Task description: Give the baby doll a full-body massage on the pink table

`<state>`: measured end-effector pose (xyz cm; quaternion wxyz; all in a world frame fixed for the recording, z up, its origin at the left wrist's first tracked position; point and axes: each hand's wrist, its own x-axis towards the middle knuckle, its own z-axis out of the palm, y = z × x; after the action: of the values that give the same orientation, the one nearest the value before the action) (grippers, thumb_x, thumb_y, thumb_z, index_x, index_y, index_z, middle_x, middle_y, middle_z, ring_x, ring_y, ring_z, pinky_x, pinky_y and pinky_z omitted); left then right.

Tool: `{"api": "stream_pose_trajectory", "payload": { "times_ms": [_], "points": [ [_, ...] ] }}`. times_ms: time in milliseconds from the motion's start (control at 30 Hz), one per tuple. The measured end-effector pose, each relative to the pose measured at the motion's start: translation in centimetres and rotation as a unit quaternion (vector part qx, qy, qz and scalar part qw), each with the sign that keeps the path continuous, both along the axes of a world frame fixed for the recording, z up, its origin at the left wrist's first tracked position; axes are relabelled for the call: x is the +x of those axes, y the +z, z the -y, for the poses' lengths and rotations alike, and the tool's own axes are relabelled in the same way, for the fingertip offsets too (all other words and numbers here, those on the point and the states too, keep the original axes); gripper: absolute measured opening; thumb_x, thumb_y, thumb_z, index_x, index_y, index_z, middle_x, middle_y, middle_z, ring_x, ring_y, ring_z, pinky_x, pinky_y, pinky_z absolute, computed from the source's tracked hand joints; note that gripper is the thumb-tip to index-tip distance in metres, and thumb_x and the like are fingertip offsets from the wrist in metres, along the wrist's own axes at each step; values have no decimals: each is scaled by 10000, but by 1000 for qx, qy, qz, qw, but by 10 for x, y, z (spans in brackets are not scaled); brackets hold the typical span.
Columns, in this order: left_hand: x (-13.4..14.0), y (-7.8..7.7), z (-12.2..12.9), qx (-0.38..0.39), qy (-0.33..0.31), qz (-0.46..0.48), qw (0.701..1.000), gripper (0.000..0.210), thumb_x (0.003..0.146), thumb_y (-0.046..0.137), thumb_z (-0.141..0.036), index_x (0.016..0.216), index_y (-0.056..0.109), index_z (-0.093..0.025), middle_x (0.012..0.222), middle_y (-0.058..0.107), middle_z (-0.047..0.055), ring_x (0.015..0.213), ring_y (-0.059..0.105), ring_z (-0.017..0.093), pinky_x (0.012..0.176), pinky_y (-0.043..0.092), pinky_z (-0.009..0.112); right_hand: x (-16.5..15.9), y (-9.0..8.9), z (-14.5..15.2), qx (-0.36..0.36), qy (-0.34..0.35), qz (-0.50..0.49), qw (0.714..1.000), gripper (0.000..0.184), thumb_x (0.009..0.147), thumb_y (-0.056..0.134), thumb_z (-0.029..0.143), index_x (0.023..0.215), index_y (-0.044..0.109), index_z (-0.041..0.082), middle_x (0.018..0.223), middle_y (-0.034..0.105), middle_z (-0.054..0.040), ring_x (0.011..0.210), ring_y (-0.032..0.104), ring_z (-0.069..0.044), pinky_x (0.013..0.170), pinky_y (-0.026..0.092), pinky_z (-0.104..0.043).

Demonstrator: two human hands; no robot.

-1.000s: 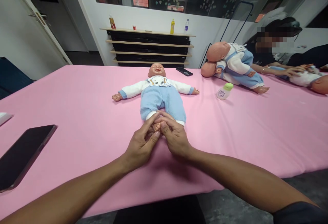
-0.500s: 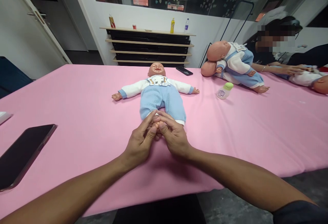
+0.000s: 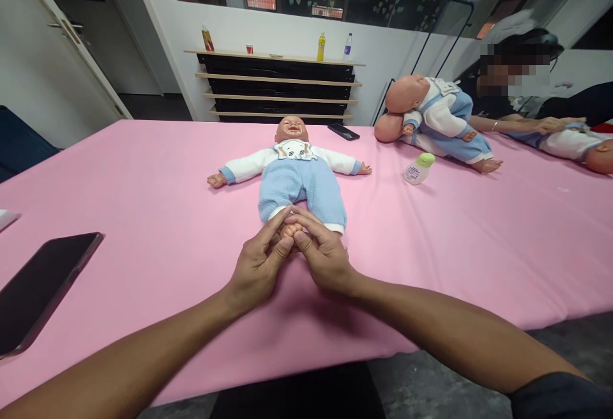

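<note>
While the left hand (image 3: 258, 262) and right hand (image 3: 329, 256) pinch its foot (image 3: 290, 230) between thumbs and fingers, the doll (image 3: 293, 170) lies at twelve o'clock.
Probably light, soft-bodied; the foot looks firm, smooth, best held by its sides.

Toward 7 o'clock, foot (image 3: 290, 230) of baby doll (image 3: 301, 182) partly covered by left hand (image 3: 258, 264) and right hand (image 3: 328, 258). Smartphone (image 3: 45, 291), 8 o'clock: cropped by left edge. Green-capped bottle (image 3: 418, 170), 3 o'clock: fine print apparently illegible.

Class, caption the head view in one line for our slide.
Left hand and right hand hold one foot of a doll lying face-up on a pink cloth.
</note>
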<state>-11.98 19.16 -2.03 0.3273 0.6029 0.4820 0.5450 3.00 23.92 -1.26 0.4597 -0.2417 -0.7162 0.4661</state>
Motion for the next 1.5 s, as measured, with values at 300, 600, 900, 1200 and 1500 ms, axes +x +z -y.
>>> {"api": "stream_pose_trajectory", "payload": {
  "times_ms": [300, 600, 900, 1200, 1500],
  "points": [
    [1, -1, 0, 11, -13, -56, 998, 632, 896, 595, -327, 1478, 368, -232, 1453, 478, 90, 1261, 541, 244, 1071, 459, 380, -2, 5, 1, -46, -4, -21, 999, 229, 953, 528, 378, 1024, 692, 235, 1179, 635, -51, 1301, 471, -183, 1122, 361, -362],
    [3, -3, 0, 15, -11, -8, 1000, 642, 897, 593, -314, 1484, 345, -244, 1426, 509, 91, 1267, 538, 242, 1071, 462, 410, 0, 4, 4, -7, -15, 5, 1000, 247, 981, 469, 347, 1150, 610, 234, 1352, 548, -57, 1336, 443, -167, 1154, 327, -368],
    [5, 10, 3, 108, 47, -140, 983, 417, 889, 601, -278, 1303, 574, -235, 1425, 504, 64, 1334, 462, 239, 1133, 390, 423, 1, 4, 8, 54, -33, 26, 998, 212, 990, 447, 295, 1176, 528, 233, 1399, 493, -77, 1369, 404, -167, 1139, 346, -372],
    [0, 6, 2, 107, 37, -106, 988, 359, 944, 511, -273, 1295, 578, -231, 1352, 568, 53, 1293, 493, 218, 1114, 401, 398, 2, 4, 13, 100, -99, 73, 987, 298, 950, 513, 297, 1242, 518, 239, 1317, 523, -97, 1157, 559, -207, 957, 495, -363],
    [0, 2, 3, 88, 17, -88, 992, 413, 961, 468, -282, 1370, 508, -235, 1424, 505, 68, 1323, 469, 227, 1138, 380, 411, 3, 5, 12, 179, -124, 88, 972, 291, 940, 520, 280, 1227, 547, 241, 941, 604, -49, 819, 565, -165, 762, 500, -323]
  ]
}}
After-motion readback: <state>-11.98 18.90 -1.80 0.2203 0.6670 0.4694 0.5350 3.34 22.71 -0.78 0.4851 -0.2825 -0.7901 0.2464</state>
